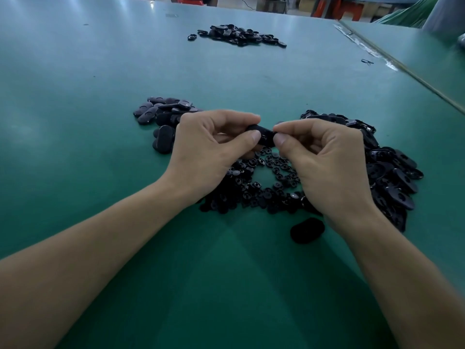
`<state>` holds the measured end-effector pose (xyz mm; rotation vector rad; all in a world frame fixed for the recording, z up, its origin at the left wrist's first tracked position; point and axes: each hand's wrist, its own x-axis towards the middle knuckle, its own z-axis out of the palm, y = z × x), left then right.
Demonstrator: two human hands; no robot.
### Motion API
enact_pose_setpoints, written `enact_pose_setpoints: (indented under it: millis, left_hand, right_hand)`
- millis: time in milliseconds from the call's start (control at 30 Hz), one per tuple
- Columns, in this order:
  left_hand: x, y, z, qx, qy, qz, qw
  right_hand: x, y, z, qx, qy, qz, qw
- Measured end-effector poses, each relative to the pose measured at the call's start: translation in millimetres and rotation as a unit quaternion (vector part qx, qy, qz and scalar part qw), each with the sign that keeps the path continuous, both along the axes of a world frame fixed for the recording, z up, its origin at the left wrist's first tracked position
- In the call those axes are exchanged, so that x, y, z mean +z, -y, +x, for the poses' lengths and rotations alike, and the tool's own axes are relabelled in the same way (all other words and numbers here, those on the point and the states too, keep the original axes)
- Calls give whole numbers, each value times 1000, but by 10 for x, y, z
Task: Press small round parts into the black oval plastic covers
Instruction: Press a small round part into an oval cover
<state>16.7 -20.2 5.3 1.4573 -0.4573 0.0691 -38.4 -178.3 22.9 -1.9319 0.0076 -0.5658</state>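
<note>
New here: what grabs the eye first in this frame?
The left hand and right hand meet at centre, both pinching one black oval cover above a scatter of small round parts. Heaps of covers flank them on the green table: a left pile, a larger right pile, and a far pile at the back.

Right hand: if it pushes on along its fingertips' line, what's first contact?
The right hand pinches one end of the black oval cover, so that comes first. Just beyond it are the fingertips of the left hand, as far as one view shows.
</note>
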Motion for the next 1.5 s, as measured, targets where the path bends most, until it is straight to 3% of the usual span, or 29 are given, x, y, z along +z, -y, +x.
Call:
enact_pose_setpoints:
  millis: [800, 1133, 1333, 1500]
  left_hand:
    - [21, 7, -50, 9, 56, 88, 995]
    - [9, -6, -2, 32, 59, 89, 994]
    - [16, -11, -5, 3, 47, 82, 996]
    - [24, -29, -13, -6, 42, 77, 996]
  right_hand:
    - [-78, -130, -10, -27, 4, -18, 999]
    - [-89, -150, -4, 6, -19, 0, 1000]
    - [-75, -105, -11, -20, -7, -46, 999]
    - [-60, -73, -6, -7, -13, -20, 1000]
